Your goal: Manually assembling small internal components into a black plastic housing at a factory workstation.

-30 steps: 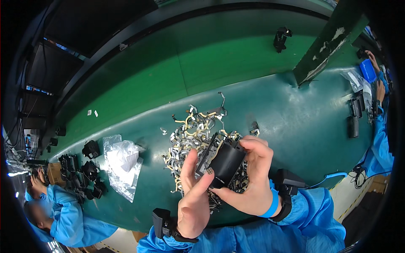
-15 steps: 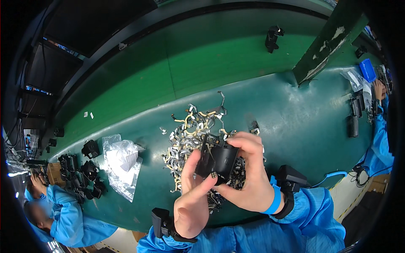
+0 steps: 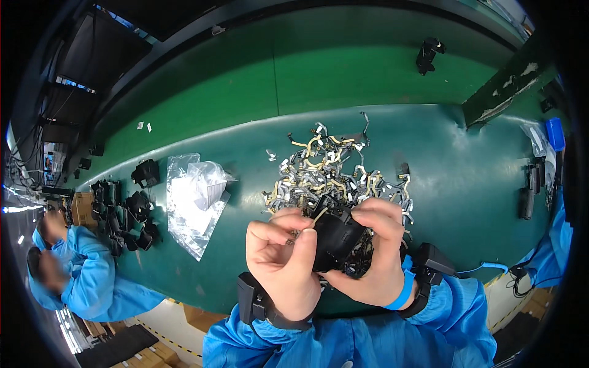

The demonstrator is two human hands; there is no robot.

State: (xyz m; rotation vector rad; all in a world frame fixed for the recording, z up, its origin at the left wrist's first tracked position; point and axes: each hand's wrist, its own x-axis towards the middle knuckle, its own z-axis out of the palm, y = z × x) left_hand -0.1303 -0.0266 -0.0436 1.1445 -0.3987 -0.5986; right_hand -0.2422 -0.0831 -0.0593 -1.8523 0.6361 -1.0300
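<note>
The person's two hands are meeting over the near-middle of the green counter (image 3: 454, 190); the right hand (image 3: 377, 260) is arching around a black curved part (image 3: 337, 239), its fingers bending over the far right edge and its thumb reaching across beneath the near end, gripping it firmly; the left hand (image 3: 283, 257) is curling at the part's left side, thumb extended and fingertips drawn nearly together, pinching a pale cable (image 3: 320, 214); both forearms are angling inward from the near edge; the part is sitting tilted between the hands, in front of a loose pile of cables (image 3: 325, 168); a clear plastic bag (image 3: 196, 199) is lying to the left.
</note>
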